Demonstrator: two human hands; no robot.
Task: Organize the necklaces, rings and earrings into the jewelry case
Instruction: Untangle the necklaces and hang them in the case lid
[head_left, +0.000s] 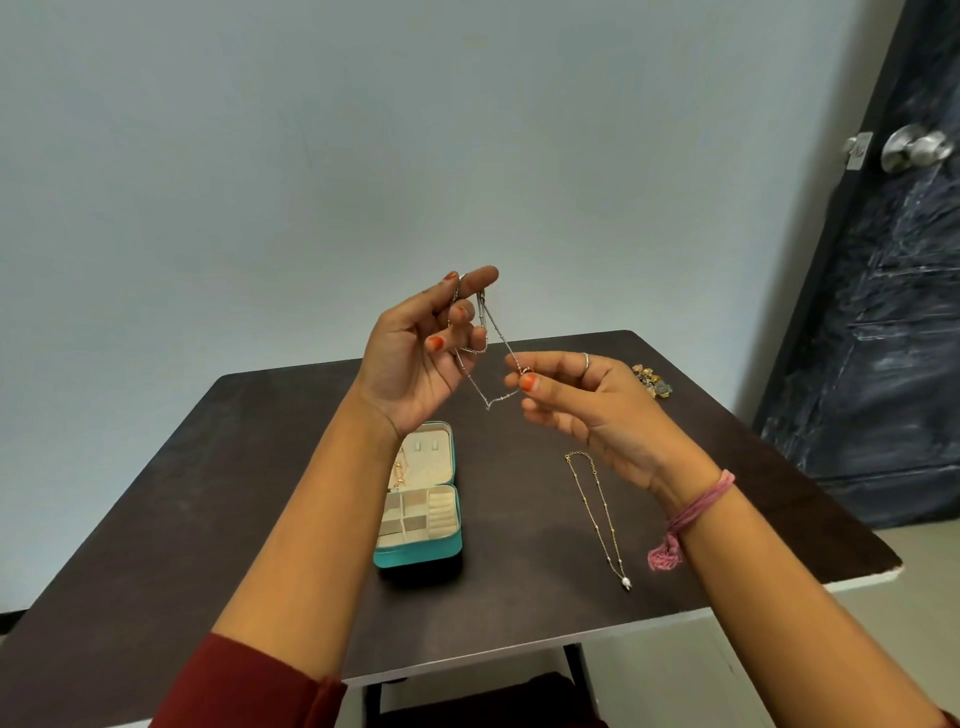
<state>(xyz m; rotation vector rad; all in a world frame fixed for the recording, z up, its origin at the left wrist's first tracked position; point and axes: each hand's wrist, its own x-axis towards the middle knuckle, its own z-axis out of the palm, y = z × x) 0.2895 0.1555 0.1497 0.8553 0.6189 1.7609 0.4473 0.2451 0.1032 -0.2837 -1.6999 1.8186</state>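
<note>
The left hand (415, 358) and right hand (582, 400) are raised, each pinching the thin silver chain necklace (496, 332) strung between them. Below the left wrist lies the open teal jewelry case (418, 553); below the right hand, a gold chain necklace with a pearl drop (597, 514)

My jewelry case (415, 552) is teal outside with a cream lining, set on a dark brown table (260, 519). The necklace (493, 332) I hold is silver; the one lying flat, the gold necklace (595, 512), ends in a white pearl. My nails (528, 383) are orange-red, my wrist thread (696, 506) pink, my sleeve (249, 686) maroon, the wall (363, 156) pale grey-blue, the door (893, 312) black with grey streaks.
</note>
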